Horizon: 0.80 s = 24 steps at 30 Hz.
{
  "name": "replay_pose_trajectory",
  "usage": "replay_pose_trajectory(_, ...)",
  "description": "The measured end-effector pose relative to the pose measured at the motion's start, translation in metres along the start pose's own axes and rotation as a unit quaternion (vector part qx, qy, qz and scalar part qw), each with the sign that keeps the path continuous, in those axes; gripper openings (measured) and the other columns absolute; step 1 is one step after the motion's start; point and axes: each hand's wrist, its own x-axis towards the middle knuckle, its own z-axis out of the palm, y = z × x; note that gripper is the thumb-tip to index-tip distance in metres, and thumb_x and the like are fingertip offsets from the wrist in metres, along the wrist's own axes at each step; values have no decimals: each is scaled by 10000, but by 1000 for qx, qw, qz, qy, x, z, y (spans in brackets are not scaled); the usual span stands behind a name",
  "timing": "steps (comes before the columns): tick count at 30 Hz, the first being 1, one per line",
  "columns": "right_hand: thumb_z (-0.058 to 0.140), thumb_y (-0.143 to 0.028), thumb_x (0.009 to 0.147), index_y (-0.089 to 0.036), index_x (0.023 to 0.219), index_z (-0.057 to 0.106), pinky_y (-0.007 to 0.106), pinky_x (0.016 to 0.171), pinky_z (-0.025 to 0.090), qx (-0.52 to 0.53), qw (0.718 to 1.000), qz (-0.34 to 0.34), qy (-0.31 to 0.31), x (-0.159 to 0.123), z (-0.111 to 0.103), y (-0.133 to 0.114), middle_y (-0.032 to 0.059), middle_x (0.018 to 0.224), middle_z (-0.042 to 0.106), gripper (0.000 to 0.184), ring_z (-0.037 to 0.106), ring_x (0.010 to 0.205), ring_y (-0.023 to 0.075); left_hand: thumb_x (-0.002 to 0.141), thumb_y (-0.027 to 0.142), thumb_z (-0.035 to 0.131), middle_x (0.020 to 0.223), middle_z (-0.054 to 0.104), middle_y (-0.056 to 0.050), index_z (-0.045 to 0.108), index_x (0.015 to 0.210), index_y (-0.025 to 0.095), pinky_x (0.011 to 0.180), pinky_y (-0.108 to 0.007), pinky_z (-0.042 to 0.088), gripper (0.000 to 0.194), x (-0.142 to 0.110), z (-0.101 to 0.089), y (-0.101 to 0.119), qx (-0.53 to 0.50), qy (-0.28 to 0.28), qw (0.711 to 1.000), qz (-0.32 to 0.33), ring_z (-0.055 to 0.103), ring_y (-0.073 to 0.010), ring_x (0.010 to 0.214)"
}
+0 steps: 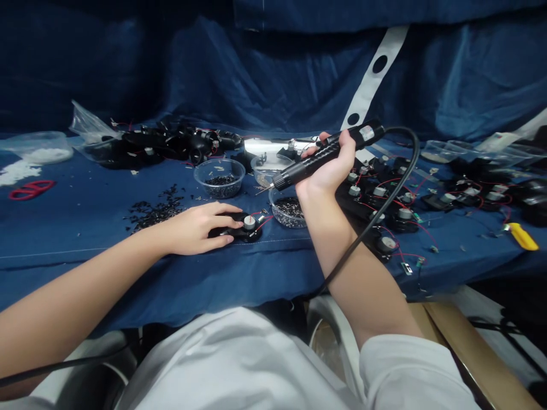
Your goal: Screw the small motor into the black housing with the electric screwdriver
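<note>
Center: left hand (194, 228), fingers clamped over a black plastic housing (252, 233) on blue cloth (265, 273); right of it, right hand (331, 165) grips a corded electric screwdriver (294, 172), raised above a clear bowl (284, 221).

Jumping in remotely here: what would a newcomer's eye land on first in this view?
The black electric screwdriver, raised in the right hand at centre-right, stands out first. Lower left of it, the left hand rests on a black housing with red wires. Rows of wired motor units crowd the blue cloth at right.
</note>
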Motion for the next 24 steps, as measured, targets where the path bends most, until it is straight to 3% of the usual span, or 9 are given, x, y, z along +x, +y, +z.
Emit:
replay_pose_trajectory(8,617,-463,875,-265,902,534,211,452,460,95,994,58,1,-15,10,-12,-58,825,613,216,523,488,51,1038,495,561,1413,674,-145,782,1261,221,1024,-462,628,418,0,1,27,31,-20,995,-96,735,-308,1172)
replay_pose_trajectory(13,610,-486,874,-272,895,550,228,446,469,76,996,44,-12,-21,10,-11,-58,820,612,223,525,491,64,1038,499,531,1405,674,-156,780,1290,228,958,-501,653,446,3,4,43,94,-29,986,-135,750,-342,1120)
replay_pose_trajectory(19,615,-483,884,-258,921,546,202,442,463,71,996,62,-3,-23,10,-7,-57,836,622,239,531,492,49,1010,518,562,1367,658,-149,754,1354,238,899,-509,662,483,8,-5,54,83,-76,978,-176,778,-306,898)
replay_pose_trajectory(24,630,-452,885,-250,912,534,179,449,465,84,994,68,-12,-26,11,-5,-60,811,632,226,540,490,43,1023,486,550,1442,641,-140,732,1387,220,1015,-489,630,487,5,-6,45,64,-85,982,-153,769,-321,1067)
